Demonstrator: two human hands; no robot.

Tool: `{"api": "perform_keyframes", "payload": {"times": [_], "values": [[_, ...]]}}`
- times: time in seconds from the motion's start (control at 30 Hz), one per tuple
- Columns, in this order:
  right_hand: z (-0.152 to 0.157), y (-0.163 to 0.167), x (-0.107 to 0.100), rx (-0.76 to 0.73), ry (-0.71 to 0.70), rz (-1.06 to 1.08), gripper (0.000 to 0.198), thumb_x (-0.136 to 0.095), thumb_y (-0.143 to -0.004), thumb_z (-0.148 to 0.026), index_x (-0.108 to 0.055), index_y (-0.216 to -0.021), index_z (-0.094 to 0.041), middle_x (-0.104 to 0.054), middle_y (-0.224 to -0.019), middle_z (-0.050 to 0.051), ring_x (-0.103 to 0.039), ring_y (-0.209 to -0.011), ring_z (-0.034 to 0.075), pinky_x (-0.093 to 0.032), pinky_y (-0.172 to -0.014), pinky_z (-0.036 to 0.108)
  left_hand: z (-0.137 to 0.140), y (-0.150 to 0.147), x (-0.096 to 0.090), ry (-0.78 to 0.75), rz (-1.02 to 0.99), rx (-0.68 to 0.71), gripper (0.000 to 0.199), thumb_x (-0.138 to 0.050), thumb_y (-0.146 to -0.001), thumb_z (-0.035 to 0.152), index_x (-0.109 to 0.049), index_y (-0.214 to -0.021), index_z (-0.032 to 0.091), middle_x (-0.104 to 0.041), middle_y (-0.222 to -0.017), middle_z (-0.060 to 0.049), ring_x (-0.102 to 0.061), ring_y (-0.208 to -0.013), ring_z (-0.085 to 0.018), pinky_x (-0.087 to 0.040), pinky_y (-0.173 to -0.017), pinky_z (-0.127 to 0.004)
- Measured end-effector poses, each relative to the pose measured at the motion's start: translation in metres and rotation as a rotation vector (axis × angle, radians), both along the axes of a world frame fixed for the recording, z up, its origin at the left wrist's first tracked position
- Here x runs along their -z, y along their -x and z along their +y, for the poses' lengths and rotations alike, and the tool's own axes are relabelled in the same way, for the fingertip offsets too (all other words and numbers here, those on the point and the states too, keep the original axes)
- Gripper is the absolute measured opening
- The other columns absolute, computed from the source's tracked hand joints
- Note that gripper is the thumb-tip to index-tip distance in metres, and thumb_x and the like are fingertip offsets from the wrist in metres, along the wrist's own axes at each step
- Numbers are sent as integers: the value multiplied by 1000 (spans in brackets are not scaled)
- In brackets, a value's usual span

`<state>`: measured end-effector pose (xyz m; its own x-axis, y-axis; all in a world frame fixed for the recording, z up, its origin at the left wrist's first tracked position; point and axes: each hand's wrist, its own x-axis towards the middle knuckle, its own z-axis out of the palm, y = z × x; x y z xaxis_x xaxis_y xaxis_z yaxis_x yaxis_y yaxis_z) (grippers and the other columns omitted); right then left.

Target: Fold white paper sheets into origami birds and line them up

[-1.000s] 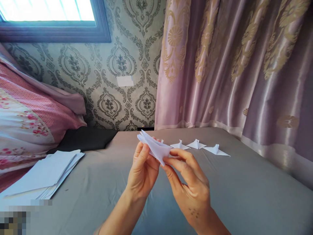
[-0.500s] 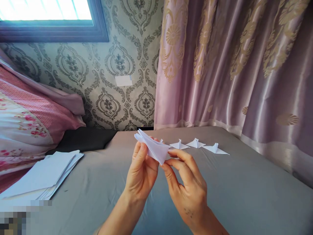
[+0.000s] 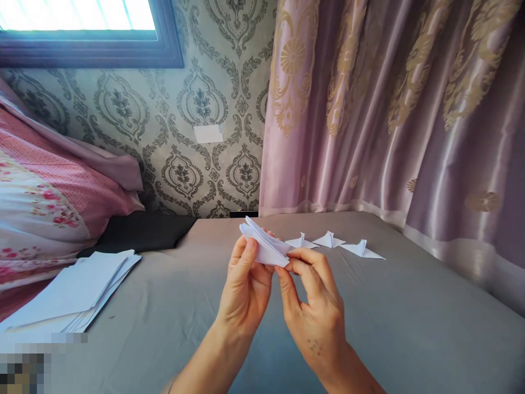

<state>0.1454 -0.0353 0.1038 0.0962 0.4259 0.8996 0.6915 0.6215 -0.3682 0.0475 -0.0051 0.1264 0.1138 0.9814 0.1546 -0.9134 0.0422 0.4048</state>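
Note:
A folded white paper (image 3: 266, 245), layered and fanned at its upper left end, is held up above the grey sheet. My left hand (image 3: 248, 279) grips its left part, thumb on the near face and fingers behind. At the paper's lower right corner, my right hand (image 3: 311, 298) pinches it between thumb and fingers. Beyond my hands, small folded paper shapes with upright points lie in a row: one on the left (image 3: 302, 242), one in the middle (image 3: 329, 240) and one on the right (image 3: 362, 249).
A stack of white paper sheets (image 3: 77, 290) lies at the left on the grey sheet (image 3: 410, 317). Behind it is a black cloth-like item (image 3: 143, 232), beside pink floral fabric (image 3: 49, 202). Patterned wall (image 3: 205, 164) and a mauve curtain (image 3: 348, 137) border the back and right.
Both hands have shifted slightly, the left one to the right with the folded paper. The paper's lower corner has risen and tilted a little, and my right fingers sit closer against it.

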Motion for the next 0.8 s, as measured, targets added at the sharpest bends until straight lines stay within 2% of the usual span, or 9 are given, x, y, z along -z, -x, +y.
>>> {"api": "perform_keyframes", "payload": {"times": [0.1,0.23,0.37,0.5,0.63,0.73,0.8], "values": [[0,2,-1,-18,69,45,13,-58,-86,-7,-61,-93,-18,-60,-102,5,-61,-96,13,-51,-86,27,5,0,0,-2,55,-38,22,-81,-71,22,-70,-90,17,-73,-88,-2,-70,-80,-13,-58,-74,-20],[-1,-3,-7,-176,291,220,12,-55,-87,-12,-64,-88,-20,-61,-103,4,-62,-92,13,-55,-73,23,8,3,-1,11,179,-123,19,-77,-76,23,-69,-91,16,-72,-90,-3,-67,-77,-10,-55,-73,-19],[-1,-13,-14,-348,486,368,16,-65,-83,-28,-67,-99,-25,-59,-117,4,-59,-107,18,-55,-81,28,4,5,-1,-30,381,-117,17,-75,-78,26,-70,-91,15,-71,-87,-2,-64,-76,-11,-53,-70,-19],[3,-20,-15,-430,568,483,10,-67,-83,-34,-73,-89,-28,-66,-110,1,-61,-106,17,-52,-87,28,-3,5,0,-157,592,-149,15,-73,-81,26,-71,-93,17,-71,-89,-3,-63,-79,-11,-50,-73,-20],[9,-22,-10,-573,623,695,11,-70,-82,-34,-75,-91,-29,-70,-105,-1,-62,-103,17,-49,-91,29,-5,7,-2,-327,745,-312,20,-73,-79,22,-70,-99,18,-64,-111,-6,-60,-101,-16,-49,-85,-24],[14,-23,-8,-692,629,903,13,-72,-80,-33,-76,-92,-29,-73,-99,-1,-64,-97,15,-49,-90,28,-5,7,-2,-372,710,-330,36,-75,-77,19,-62,-111,22,-61,-110,-4,-60,-101,-17,-51,-84,-26],[16,-22,-8,-750,617,993,11,-73,-80,-32,-76,-89,-28,-75,-97,-1,-65,-94,13,-50,-87,25,-5,6,0,-382,657,-315,37,-74,-78,18,-57,-110,24,-62,-102,-2,-61,-96,-16,-52,-82,-27]]}}
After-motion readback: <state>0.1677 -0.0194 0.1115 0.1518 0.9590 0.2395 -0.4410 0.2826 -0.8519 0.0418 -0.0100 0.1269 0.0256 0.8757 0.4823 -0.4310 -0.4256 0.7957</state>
